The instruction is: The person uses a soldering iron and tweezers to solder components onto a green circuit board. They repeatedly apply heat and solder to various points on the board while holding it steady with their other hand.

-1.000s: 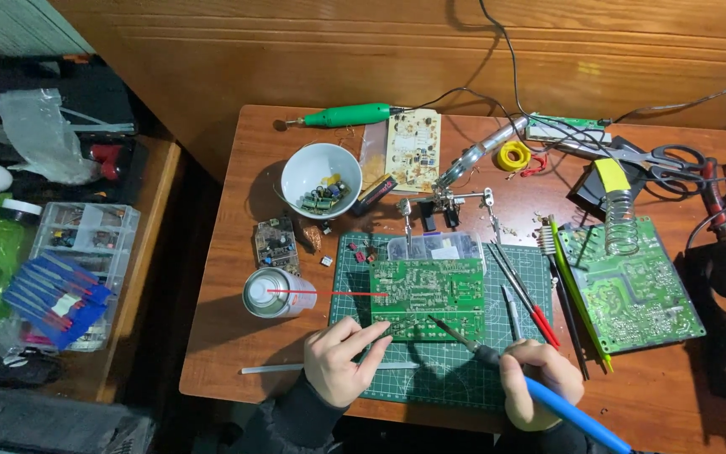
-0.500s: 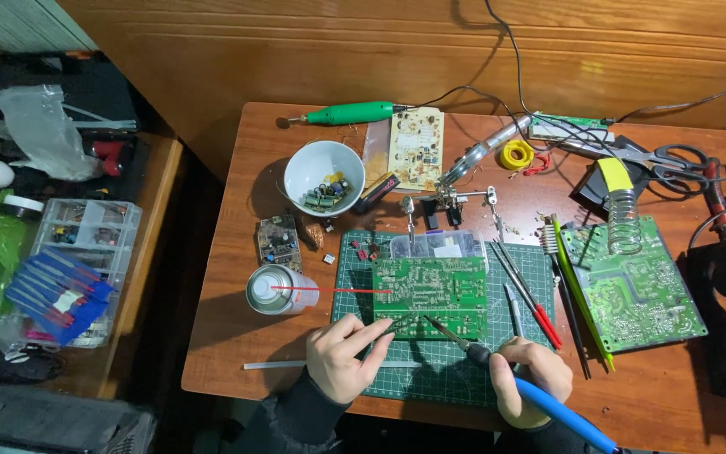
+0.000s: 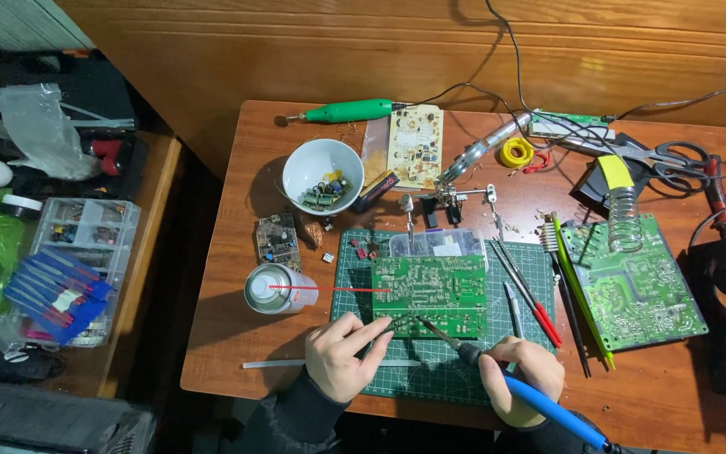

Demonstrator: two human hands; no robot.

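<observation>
On the green mat, the right hand's (image 3: 521, 376) closed grip holds a soldering iron (image 3: 497, 378) touching the circuit board (image 3: 430, 286).

Your green circuit board (image 3: 430, 294) lies flat on the green cutting mat (image 3: 455, 378) near the front of the table (image 3: 228, 336), long side facing you, its face dotted with solder points and pale tracks. Your soldering iron (image 3: 506, 382) has a blue handle and a dark, thin tip; it slants up and left, the tip resting at the board's near edge. Thin tweezers (image 3: 392, 324) meet that same edge just left of the tip.
</observation>
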